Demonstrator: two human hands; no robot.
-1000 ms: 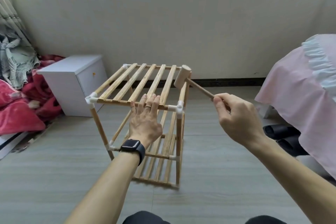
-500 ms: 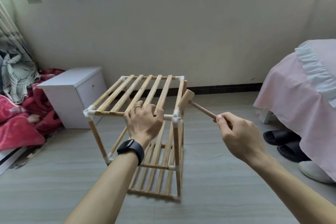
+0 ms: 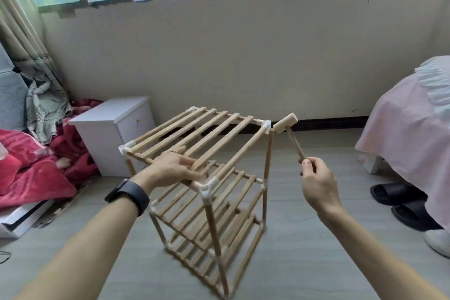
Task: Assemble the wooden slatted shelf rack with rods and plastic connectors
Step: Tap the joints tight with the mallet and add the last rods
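Now the wooden slatted rack (image 3: 220, 143), standing on the floor (image 3: 304, 238) between a white bedside cabinet (image 3: 97, 134) and a pink-covered bed (image 3: 409, 134), is seen turned from a moment ago, so that one white corner connector (image 3: 207, 187) faces the viewer. Its top shelf is gripped near that corner by the left hand (image 3: 170, 169), fingers wrapped over a slat. A small wooden mallet (image 3: 285, 124) is pinched by its handle end in the right hand (image 3: 316, 180); its head has been shifted to just beside the far right connector (image 3: 266, 124). All three tiers appear joined, so that joint is probably next to be tapped home.
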